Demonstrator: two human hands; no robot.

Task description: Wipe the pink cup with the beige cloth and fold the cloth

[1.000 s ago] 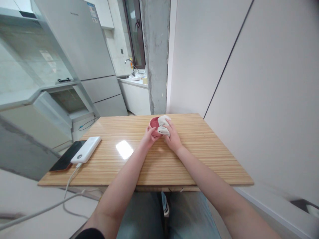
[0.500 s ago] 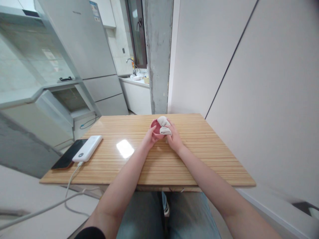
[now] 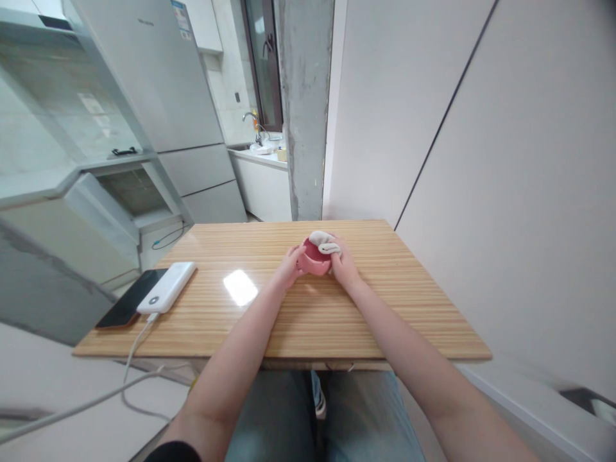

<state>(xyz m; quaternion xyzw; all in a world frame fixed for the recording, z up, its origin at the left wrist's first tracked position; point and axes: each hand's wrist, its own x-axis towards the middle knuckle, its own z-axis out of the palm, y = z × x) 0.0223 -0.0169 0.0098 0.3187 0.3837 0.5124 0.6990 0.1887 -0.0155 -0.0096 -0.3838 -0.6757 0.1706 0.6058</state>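
Observation:
A pink bowl is tilted between my hands over the far middle of the wooden table. My left hand grips its left side, with the thumb near the rim. At the bowl's right side, my right hand is closed on a folded whitish cloth, which lies against the rim and inner wall. The fingers behind the bowl and cloth are hidden.
On the table's left lie a white power bank and a dark phone. A white cable runs from the power bank over the front edge. A wall panel stands close on the right, a concrete pillar behind.
The bowl and cloth have shifted slightly right and nearer, and the bowl has turned so more of its outer side shows. My left hand's grip has moved to the bowl's left edge.

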